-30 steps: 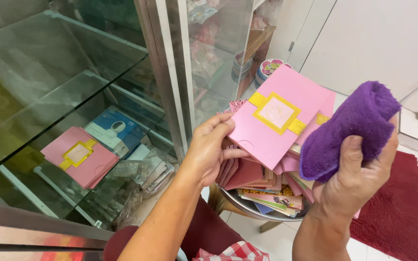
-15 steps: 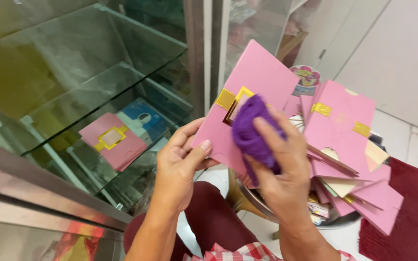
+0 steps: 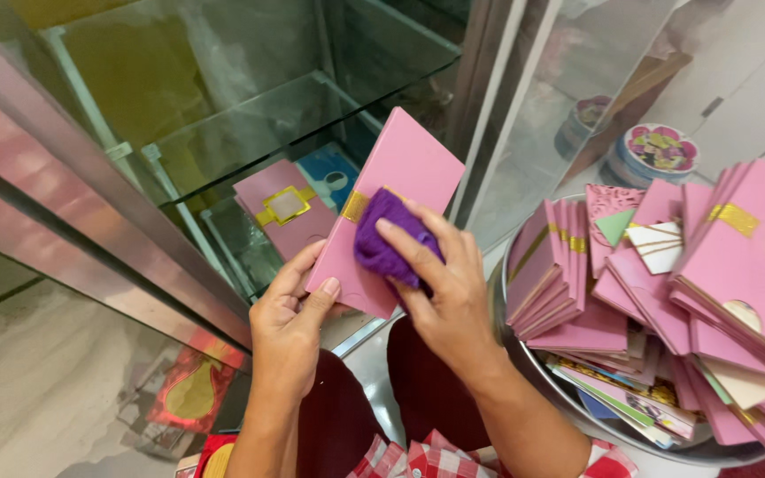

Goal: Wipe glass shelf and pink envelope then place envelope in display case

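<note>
Purple cloth (image 3: 391, 239), held off to the side a second ago, is now pressed by the right hand (image 3: 440, 292) onto the pink card (image 3: 387, 208); wiping appears underway. Left hand (image 3: 289, 323) grips that card's lower edge before the glass cabinet (image 3: 223, 115). Count: one cloth, one card in hand, two cards on the shelf (image 3: 294, 204), a stack too overlapped to count in the metal basin (image 3: 524, 363).

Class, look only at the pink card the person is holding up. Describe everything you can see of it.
The pink card is a flat rectangular piece, apparently stiff paper, with a gold band across it. It is held tilted in front of a glass cabinet. The left hand grips its lower left edge, thumb on the face. The right hand presses a purple cloth against its middle, hiding part of the band.
</note>
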